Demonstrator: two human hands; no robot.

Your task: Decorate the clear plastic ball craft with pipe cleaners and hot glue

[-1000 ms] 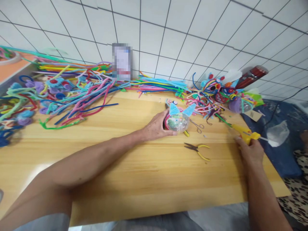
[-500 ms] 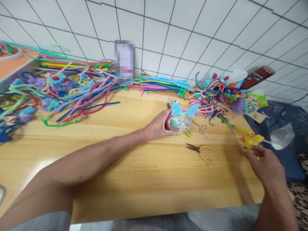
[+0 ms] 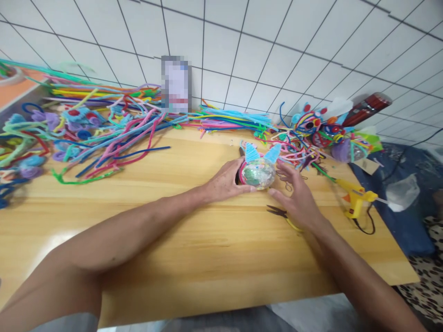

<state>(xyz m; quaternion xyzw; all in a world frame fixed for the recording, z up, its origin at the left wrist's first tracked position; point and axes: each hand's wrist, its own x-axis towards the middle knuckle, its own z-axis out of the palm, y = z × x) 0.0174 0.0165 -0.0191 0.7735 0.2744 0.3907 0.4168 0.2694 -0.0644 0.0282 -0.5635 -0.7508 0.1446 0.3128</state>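
Note:
My left hand (image 3: 226, 180) grips the left side of a clear plastic bottle craft (image 3: 259, 174) that has two light-blue pipe-cleaner ears and a pink band. On its right side my right hand (image 3: 294, 191) is open, fingers spread and close to the craft; whether they touch it I cannot tell. Beneath that hand lie pliers (image 3: 278, 211) with yellow handles, partly covered. Scissors (image 3: 288, 186) behind the fingers are mostly hidden. A yellow glue gun (image 3: 356, 197) with its cord rests near the table's right edge.
Piles of coloured pipe cleaners (image 3: 117, 133) spread over the table's left and back. A phone-like blurred object (image 3: 176, 85) leans on the tiled wall. Finished-looking animal crafts (image 3: 309, 123) stand at the back right, beside a dark red cylinder (image 3: 368, 109). A plastic bag (image 3: 403, 191) lies right.
My right hand has let go of the glue gun, leaving it at the right, and moved left to the bottle craft. My left hand keeps its grip on the craft.

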